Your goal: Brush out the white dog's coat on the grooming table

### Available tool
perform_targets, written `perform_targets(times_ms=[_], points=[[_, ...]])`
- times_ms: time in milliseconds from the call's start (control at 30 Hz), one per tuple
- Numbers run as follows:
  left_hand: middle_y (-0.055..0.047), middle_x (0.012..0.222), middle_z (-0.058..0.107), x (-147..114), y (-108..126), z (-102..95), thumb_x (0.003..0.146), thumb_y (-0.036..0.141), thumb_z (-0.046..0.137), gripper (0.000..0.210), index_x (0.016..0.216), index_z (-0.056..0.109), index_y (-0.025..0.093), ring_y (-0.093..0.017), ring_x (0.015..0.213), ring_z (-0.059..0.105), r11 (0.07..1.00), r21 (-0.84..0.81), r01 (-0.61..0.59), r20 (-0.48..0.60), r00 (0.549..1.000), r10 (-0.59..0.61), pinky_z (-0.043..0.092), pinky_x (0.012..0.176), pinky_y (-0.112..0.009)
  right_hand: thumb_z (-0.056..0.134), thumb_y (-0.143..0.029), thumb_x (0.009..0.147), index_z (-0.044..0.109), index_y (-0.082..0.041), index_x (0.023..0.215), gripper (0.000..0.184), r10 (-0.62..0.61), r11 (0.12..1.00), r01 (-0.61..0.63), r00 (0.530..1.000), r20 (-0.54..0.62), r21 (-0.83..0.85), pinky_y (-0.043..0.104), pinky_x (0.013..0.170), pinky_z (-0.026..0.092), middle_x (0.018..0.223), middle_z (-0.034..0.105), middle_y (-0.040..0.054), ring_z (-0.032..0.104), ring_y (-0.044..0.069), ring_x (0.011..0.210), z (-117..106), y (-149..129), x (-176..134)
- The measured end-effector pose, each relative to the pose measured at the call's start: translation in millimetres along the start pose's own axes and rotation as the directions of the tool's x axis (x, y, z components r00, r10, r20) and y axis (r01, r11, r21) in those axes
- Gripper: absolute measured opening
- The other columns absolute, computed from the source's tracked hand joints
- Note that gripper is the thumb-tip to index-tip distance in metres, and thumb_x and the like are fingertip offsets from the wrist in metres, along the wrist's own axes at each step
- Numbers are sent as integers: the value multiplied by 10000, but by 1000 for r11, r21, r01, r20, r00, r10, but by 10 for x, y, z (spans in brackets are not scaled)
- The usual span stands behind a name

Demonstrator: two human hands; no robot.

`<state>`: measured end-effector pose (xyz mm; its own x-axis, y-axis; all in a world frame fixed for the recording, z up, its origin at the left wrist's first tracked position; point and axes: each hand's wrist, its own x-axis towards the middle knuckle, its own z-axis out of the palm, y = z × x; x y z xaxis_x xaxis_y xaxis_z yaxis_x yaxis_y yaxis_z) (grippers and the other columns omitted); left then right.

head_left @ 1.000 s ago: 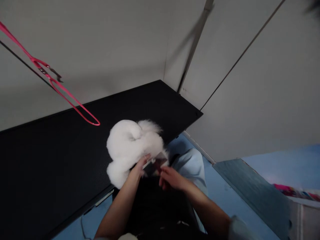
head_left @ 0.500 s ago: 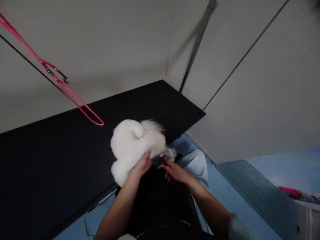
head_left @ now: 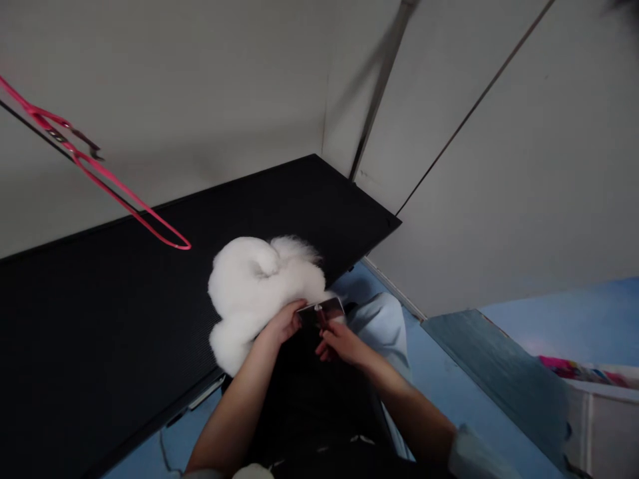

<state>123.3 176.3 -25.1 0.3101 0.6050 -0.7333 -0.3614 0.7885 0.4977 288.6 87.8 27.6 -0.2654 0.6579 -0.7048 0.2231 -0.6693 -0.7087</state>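
A white fluffy animal (head_left: 249,279), by its coat a dog, rests at the near edge of a black ribbed table (head_left: 114,313). Its head and legs cannot be made out. My right hand (head_left: 339,340) is closed around the reddish-brown handle of what looks like a slicker brush (head_left: 333,309), with a wide, flat, shiny head and a small metal neck. My left hand (head_left: 282,324) lies against the near side of the coat, fingers curled, with its thumb by the left end of the brush head. What its fingers grip is hidden.
A pink loop lead (head_left: 150,216) hangs over the table's left part. Behind stand a grey wall (head_left: 200,86) and a slanting pole (head_left: 374,113). Blue floor (head_left: 424,372) lies to the right, with a blue-grey panel (head_left: 489,359) and a colourful item (head_left: 579,369) farther right.
The brush head has turned and now lies broad across, its left end by my left thumb. The whole view has shifted slightly, and the animal remains in place on the table.
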Motion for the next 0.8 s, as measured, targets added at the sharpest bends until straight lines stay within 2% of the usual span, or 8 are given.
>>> perform_targets(times_ms=[67, 167, 267, 433, 567, 667, 733, 800], points=[[-66, 788, 739, 1, -9, 33, 762, 128, 717, 120, 877, 692, 109, -180, 663, 683, 999, -10, -42, -38, 998, 41, 545, 692, -287, 376, -285, 936, 436, -197, 1012, 131, 84, 993, -84, 996, 7, 82, 201, 441, 392, 640, 635, -25, 582, 114, 487, 120, 162, -44], [-38, 822, 746, 14, -34, 88, 724, 31, 708, 210, 903, 692, 140, -167, 718, 696, 989, -83, -124, -108, 988, 115, 548, 758, -277, 375, -309, 930, 429, -197, 1004, 145, 176, 975, -195, 971, 161, 109, 204, 417, 383, 600, 633, -32, 566, 120, 442, 140, 346, -264], [-31, 840, 753, 10, 1, 108, 779, 27, 641, 188, 909, 694, 152, -151, 773, 701, 983, -124, -135, -72, 989, 127, 536, 813, -247, 478, -374, 901, 432, -199, 980, 197, 144, 967, -197, 945, 293, 159, 196, 445, 395, 643, 665, -17, 581, 115, 464, 111, 275, -305], [-59, 683, 719, -44, 107, 121, 877, 155, 581, 136, 800, 685, 112, -169, 575, 649, 989, 83, 124, 35, 991, -127, 550, 702, -304, 555, -439, 892, 402, -197, 970, 297, 24, 943, -49, 996, 80, 329, 239, 581, 470, 771, 693, 15, 656, 132, 629, 200, 191, -18], [-31, 857, 760, -51, 68, 157, 792, 20, 624, 201, 921, 692, 158, -188, 788, 702, 999, 0, -53, 3, 999, 53, 541, 846, -302, 527, -457, 909, 391, -194, 1005, 312, 105, 903, -223, 943, 315, 367, 252, 583, 467, 763, 693, 33, 659, 145, 607, 215, 423, -167], [-55, 908, 763, -19, 36, 126, 785, 40, 633, 220, 967, 691, 150, -225, 892, 707, 997, -19, -74, 37, 997, 75, 531, 891, -327, 558, -472, 886, 402, -190, 1005, 344, 84, 891, -278, 878, 472, 359, 263, 582, 476, 781, 703, 61, 669, 166, 618, 144, 383, -242], [-80, 846, 758, 4, 47, 83, 808, 113, 635, 166, 963, 692, 131, -253, 867, 712, 1000, 26, 17, 72, 997, -19, 537, 879, -364, 609, -463, 858, 415, -187, 999, 365, 22, 914, -184, 913, 408, 361, 266, 603, 481, 824, 713, 73, 680, 173, 666, 106, 274, -168], [-93, 780, 747, 16, 71, 48, 811, 165, 646, 131, 924, 696, 120, -268, 852, 713, 988, 93, 119, 84, 988, -127, 532, 883, -386, 630, -453, 849, 424, -185, 1002, 372, -13, 937, -73, 970, 241, 342, 263, 627, 478, 856, 717, 72, 684, 170, 712, 109, 231, -75]])
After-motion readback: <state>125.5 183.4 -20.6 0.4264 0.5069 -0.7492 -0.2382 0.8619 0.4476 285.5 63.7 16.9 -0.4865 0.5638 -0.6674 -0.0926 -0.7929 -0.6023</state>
